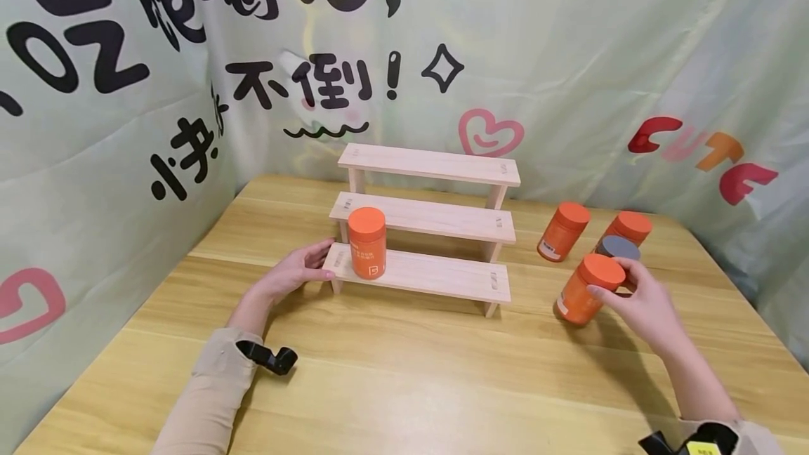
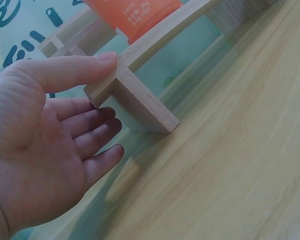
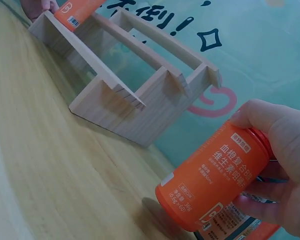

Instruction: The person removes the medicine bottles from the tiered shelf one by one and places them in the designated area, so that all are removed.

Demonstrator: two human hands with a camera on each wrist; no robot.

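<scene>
In the head view, a three-tier wooden display rack (image 1: 442, 277) stands on the table. My left hand (image 1: 293, 272) holds the left end of its lowest board, thumb on top and index finger beneath, as the left wrist view shows; the other fingers are loosely bent below. On that board, near the left end, an orange bottle (image 1: 367, 248) with an orange lid stands upright. My right hand (image 1: 654, 307) grips a second orange bottle (image 3: 215, 175) near its lid, thumb on one side and fingers on the other. This bottle is tilted, with its shadow on the table beneath.
Beyond the right hand stand an orange bottle (image 1: 562, 234), another orange-lidded bottle (image 1: 630, 226) and one with a grey lid (image 1: 618, 247), partly hidden by the held bottle. Printed fabric (image 1: 569, 55) hangs behind the wooden table (image 1: 404, 385) and along its left side.
</scene>
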